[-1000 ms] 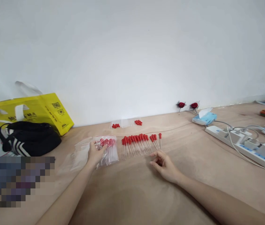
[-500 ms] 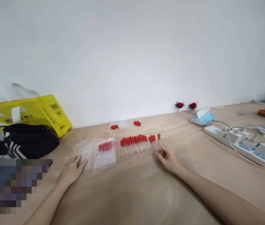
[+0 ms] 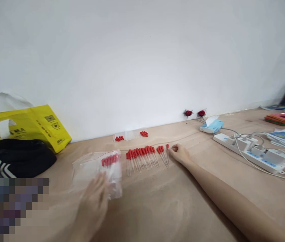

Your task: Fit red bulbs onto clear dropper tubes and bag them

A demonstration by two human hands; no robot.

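Note:
Several droppers (image 3: 142,156) with red rubber bulbs and clear tubes lie side by side in a row on the table. To their right is a smaller group (image 3: 160,151), and the rightmost dropper (image 3: 168,154) lies at its edge. My right hand (image 3: 179,153) has its fingers closed at this dropper, just below the bulb. My left hand (image 3: 94,198) is smeared by motion over the front of the clear zip bags, its fingers not distinct. One zip bag (image 3: 115,188) contains several red-bulbed droppers; flat clear bags (image 3: 84,168) lie beside it.
Loose red bulbs (image 3: 144,133) and more (image 3: 119,138) lie by the wall with clear bags. At left are a yellow bag (image 3: 41,121) and a black bag (image 3: 28,158). At right are a tissue pack (image 3: 214,126), a power strip (image 3: 248,156) with cables, and two red roses (image 3: 201,113).
My left hand has moved right and nearer, in front of the filled zip bag. My right hand has shifted up along the rightmost dropper, whose tube now lies closer to the small group.

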